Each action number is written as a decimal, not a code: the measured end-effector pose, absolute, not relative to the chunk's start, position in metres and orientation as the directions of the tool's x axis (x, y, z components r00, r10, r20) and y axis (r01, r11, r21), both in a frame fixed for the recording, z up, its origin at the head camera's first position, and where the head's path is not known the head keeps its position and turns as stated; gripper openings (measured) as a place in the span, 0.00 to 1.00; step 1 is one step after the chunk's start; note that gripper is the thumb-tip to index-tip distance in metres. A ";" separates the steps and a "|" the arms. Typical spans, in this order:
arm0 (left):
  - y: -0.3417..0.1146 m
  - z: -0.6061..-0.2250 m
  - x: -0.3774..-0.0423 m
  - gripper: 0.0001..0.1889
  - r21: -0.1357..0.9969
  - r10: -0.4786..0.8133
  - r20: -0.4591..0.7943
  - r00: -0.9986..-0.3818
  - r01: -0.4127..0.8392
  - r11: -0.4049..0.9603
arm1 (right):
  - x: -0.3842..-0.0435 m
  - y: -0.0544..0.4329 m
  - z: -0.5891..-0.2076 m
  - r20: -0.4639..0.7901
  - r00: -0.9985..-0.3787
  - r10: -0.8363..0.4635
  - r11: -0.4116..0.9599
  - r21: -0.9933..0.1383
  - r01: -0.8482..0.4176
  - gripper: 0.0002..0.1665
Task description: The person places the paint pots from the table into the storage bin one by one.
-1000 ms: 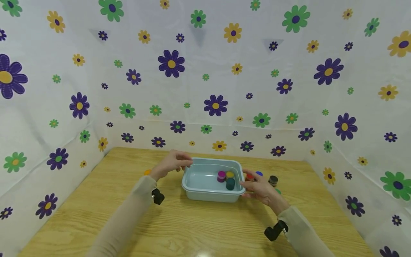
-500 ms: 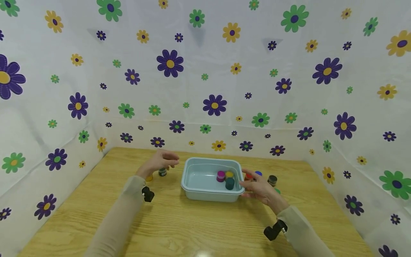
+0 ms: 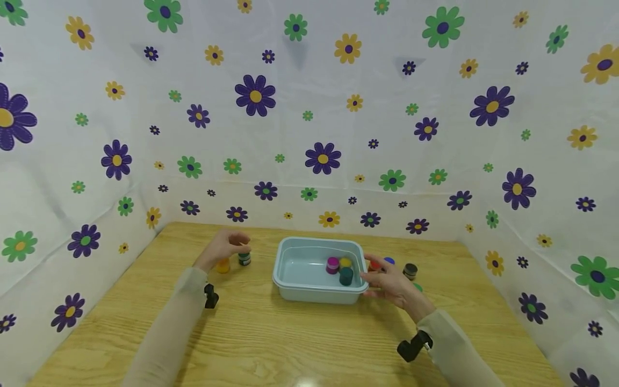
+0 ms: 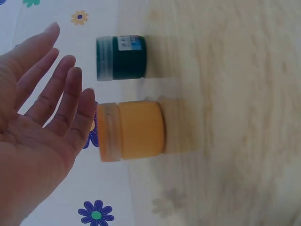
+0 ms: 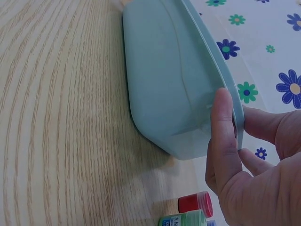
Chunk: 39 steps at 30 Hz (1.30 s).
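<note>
My left hand (image 3: 223,248) hovers at the far left of the table with relaxed fingers and holds nothing. Close by stand a dark green paint jar (image 4: 129,56) and an orange paint jar (image 4: 136,129); in the left wrist view the fingertips are beside their lids. My right hand (image 3: 393,282) grips the right end of a light blue plastic tub (image 3: 314,295), thumb and fingers on either side of its rim (image 5: 239,127). In the tub's right half sit a magenta jar (image 3: 332,265), a yellow-lidded jar (image 3: 345,263) and a dark teal jar (image 3: 346,277).
Beyond the right hand stand a red jar (image 5: 190,203), a green jar (image 5: 181,219), a blue-lidded jar (image 3: 389,260) and a black jar (image 3: 410,271). The wooden table (image 3: 290,344) meets a flower-printed sheet (image 3: 290,129) at the back and sides.
My left hand has moved away from the tub's left rim, leftward to the green and orange jars. The right hand and the tub have stayed in place.
</note>
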<state>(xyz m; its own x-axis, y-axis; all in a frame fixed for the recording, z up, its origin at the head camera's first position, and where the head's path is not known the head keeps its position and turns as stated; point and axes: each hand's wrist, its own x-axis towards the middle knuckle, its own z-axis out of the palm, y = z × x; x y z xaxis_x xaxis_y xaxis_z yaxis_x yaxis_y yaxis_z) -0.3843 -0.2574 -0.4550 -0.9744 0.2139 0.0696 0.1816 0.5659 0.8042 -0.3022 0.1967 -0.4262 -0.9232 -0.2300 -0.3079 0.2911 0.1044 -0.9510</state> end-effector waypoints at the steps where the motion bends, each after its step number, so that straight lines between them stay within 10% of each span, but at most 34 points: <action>1: -0.258 -0.456 -0.384 0.22 0.800 0.217 0.069 -0.974 0.184 0.572 | -0.302 0.197 -0.426 -0.305 -0.924 -0.230 0.105 -0.952 0.288 0.40; 39: -0.256 -0.448 -0.389 0.29 0.798 0.274 -0.027 -0.961 0.144 0.586 | -0.304 0.196 -0.430 -0.299 -0.933 -0.202 0.129 -0.952 0.277 0.39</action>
